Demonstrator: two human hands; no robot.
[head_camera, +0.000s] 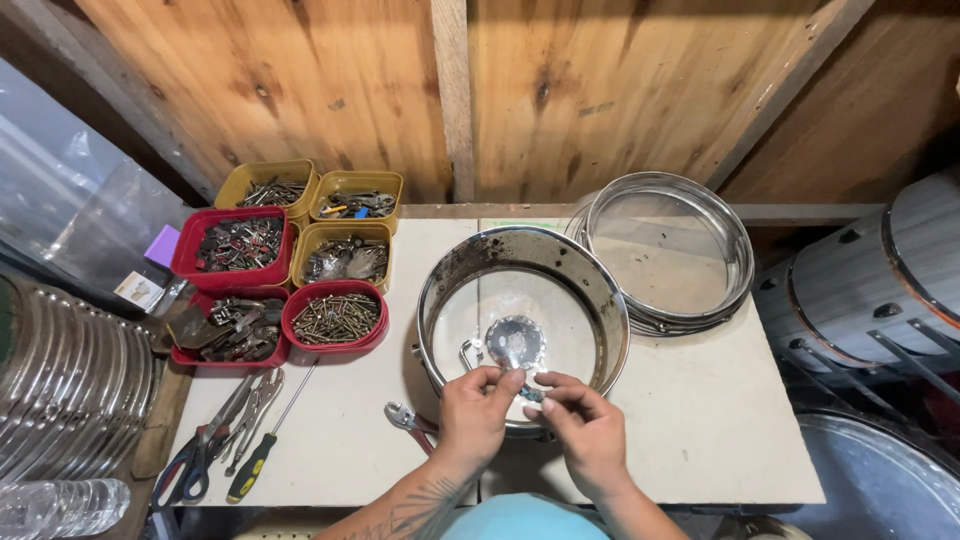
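A small metal fitting (531, 392) is being pinched between both hands at the near rim of a snare drum shell (610, 320), which is lying flat on the white worktable (720, 440). The left hand (474, 410) is closing thumb and forefinger on it; the right hand (583, 425) is gripping its other end, fingers curled, likely steadying it. Chrome hoops (740, 260) are resting behind, trays of screws (335, 318) and pliers (410, 420) lying within reach.

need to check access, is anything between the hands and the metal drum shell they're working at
Nothing visible. The left hand and right hand are already at the near rim of the drum shell, pinching a small metal part between their fingertips.
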